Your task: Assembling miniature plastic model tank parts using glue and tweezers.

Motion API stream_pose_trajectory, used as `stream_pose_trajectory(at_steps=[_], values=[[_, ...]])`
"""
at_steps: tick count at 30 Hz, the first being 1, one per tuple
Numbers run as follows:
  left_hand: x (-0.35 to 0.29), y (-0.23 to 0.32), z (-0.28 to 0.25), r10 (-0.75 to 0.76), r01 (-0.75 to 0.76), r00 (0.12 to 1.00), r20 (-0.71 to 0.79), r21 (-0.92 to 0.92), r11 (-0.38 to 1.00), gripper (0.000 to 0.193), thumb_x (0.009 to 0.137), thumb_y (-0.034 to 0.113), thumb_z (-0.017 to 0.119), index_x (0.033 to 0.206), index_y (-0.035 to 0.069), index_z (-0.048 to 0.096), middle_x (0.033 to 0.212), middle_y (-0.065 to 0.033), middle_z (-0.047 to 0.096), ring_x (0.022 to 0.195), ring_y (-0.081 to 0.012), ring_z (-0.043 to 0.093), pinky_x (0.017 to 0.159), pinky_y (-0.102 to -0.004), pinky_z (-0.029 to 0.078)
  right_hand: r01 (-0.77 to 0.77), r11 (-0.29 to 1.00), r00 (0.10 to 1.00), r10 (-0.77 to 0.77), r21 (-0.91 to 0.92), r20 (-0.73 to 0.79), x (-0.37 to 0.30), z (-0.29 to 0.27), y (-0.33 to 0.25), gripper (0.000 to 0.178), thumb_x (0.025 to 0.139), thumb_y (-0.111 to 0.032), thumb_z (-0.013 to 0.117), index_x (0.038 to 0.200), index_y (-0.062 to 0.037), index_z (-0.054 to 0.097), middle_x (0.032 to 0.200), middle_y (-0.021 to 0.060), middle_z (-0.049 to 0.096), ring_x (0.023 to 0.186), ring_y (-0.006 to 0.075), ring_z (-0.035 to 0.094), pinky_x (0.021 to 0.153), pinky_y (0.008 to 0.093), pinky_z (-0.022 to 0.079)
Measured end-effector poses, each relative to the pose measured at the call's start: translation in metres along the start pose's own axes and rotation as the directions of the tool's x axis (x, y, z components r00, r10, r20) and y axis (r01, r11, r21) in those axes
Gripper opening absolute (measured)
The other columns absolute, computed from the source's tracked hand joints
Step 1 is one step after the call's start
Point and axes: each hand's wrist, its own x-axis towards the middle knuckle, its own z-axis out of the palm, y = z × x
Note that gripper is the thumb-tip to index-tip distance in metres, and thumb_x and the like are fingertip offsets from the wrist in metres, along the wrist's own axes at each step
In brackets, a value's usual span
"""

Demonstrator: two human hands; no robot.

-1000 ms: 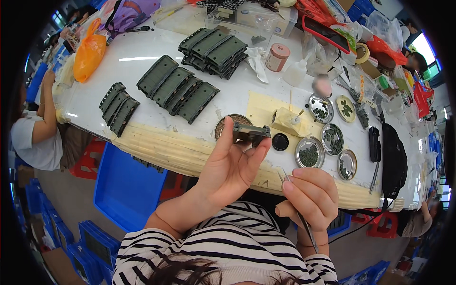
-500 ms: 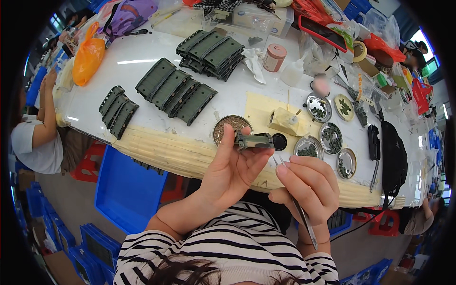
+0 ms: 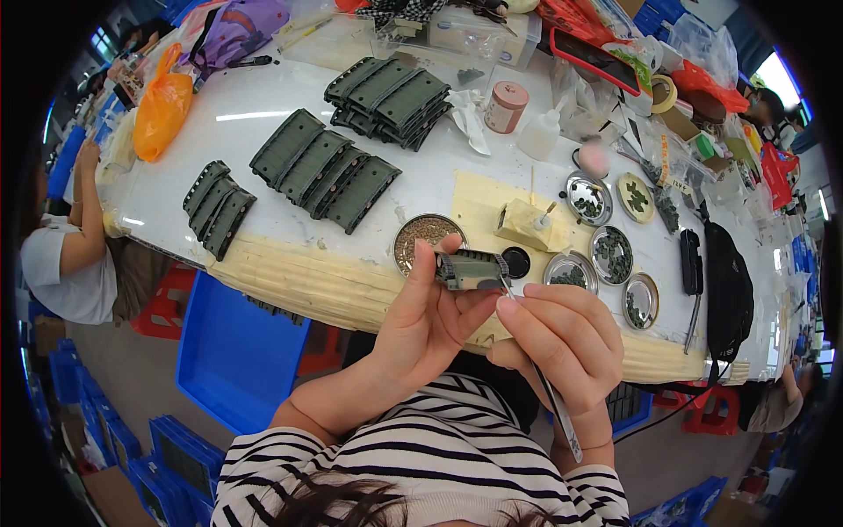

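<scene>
My left hand (image 3: 420, 307) grips a small dark green ribbed plastic part (image 3: 472, 270) between thumb and fingers, above the table's front edge. My right hand (image 3: 566, 347) is closed on a pair of metal tweezers (image 3: 551, 395), whose tips reach the right end of the part. Whether the tips hold a tiny piece is too small to tell. Just behind the part stands a round dish of brown grains (image 3: 413, 235). A black round cap (image 3: 516, 261) lies to its right, and a steel dish with small green pieces (image 3: 571, 271) is close to my right hand.
Stacked green panels (image 3: 325, 167) lie at the left and back. A pale block with a nozzle (image 3: 531, 224) sits on yellow paper. More dishes (image 3: 612, 255), a black pouch (image 3: 731, 290) and a red-framed phone (image 3: 595, 60) are to the right. A blue bin (image 3: 233, 351) stands below; a person sits far left.
My right hand has moved slightly up and left, bringing the tweezer tips to the green part. The part has turned in my left hand, so more of its face shows.
</scene>
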Motion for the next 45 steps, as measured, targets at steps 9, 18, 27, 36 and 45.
stream_pose_trajectory(at_steps=[9, 18, 27, 36, 45], values=[[0.001, -0.002, 0.000, 0.013, -0.012, 1.000, -0.015, 0.028, 1.000, 0.052, 0.095, 0.058, 0.038, 0.125, 0.017, 0.050, 0.108, -0.0071, 0.060, 0.103, -0.0192, 0.058, 0.091, -0.0333, 0.049, 0.036, 0.999, 0.999, -0.036, -0.006, -0.003, 0.002, 0.001, 0.001, 0.034, 0.069, -0.017, 0.076, 0.097, 0.0009, 0.069, 0.082, 0.0074, 0.064, 0.077, 0.0232, 0.064, 0.063, 0.0314, 0.054], [0.000, -0.002, -0.003, 0.018, -0.016, 0.999, 0.047, -0.040, 0.999, 0.040, 0.097, 0.048, 0.042, 0.123, 0.018, 0.047, 0.117, -0.0091, 0.059, 0.107, -0.0217, 0.060, 0.094, -0.0343, 0.051, 0.079, 0.997, 0.996, -0.078, -0.026, 0.031, 0.002, -0.001, 0.001, 0.036, 0.063, -0.008, 0.069, 0.097, 0.0037, 0.067, 0.081, 0.0098, 0.063, 0.077, 0.0235, 0.064, 0.063, 0.0316, 0.054], [-0.001, -0.004, -0.002, 0.059, -0.058, 0.998, -0.017, 0.036, 0.998, 0.047, 0.096, 0.054, 0.041, 0.126, 0.019, 0.048, 0.109, -0.0062, 0.060, 0.103, -0.0206, 0.060, 0.090, -0.0355, 0.050, 0.036, 0.998, 0.998, -0.034, -0.048, 0.044, 0.000, 0.000, -0.003, 0.030, 0.070, -0.019, 0.074, 0.096, -0.0021, 0.069, 0.082, 0.0069, 0.064, 0.079, 0.0237, 0.064, 0.066, 0.0332, 0.055], [-0.001, -0.005, -0.001, 0.092, -0.092, 0.996, 0.004, 0.075, 0.993, 0.049, 0.095, 0.055, 0.040, 0.129, 0.019, 0.044, 0.110, -0.0063, 0.060, 0.102, -0.0206, 0.061, 0.089, -0.0348, 0.052, 0.067, 0.998, 0.997, -0.067, -0.013, 0.039, -0.001, -0.001, -0.001, 0.036, 0.064, -0.010, 0.068, 0.097, 0.0034, 0.068, 0.082, 0.0112, 0.063, 0.079, 0.0236, 0.064, 0.063, 0.0320, 0.054], [0.005, 0.006, -0.012, -0.044, 0.063, 0.992, 0.117, -0.161, 0.985, 0.044, 0.096, 0.047, 0.043, 0.124, 0.013, 0.045, 0.118, -0.0103, 0.058, 0.110, -0.0231, 0.060, 0.094, -0.0321, 0.053, -0.054, 0.998, 0.998, 0.055, 0.041, -0.016, -0.002, -0.007, -0.006, 0.036, 0.070, -0.030, 0.072, 0.094, -0.0031, 0.069, 0.080, 0.0059, 0.064, 0.079, 0.0249, 0.064, 0.065, 0.0319, 0.053]])
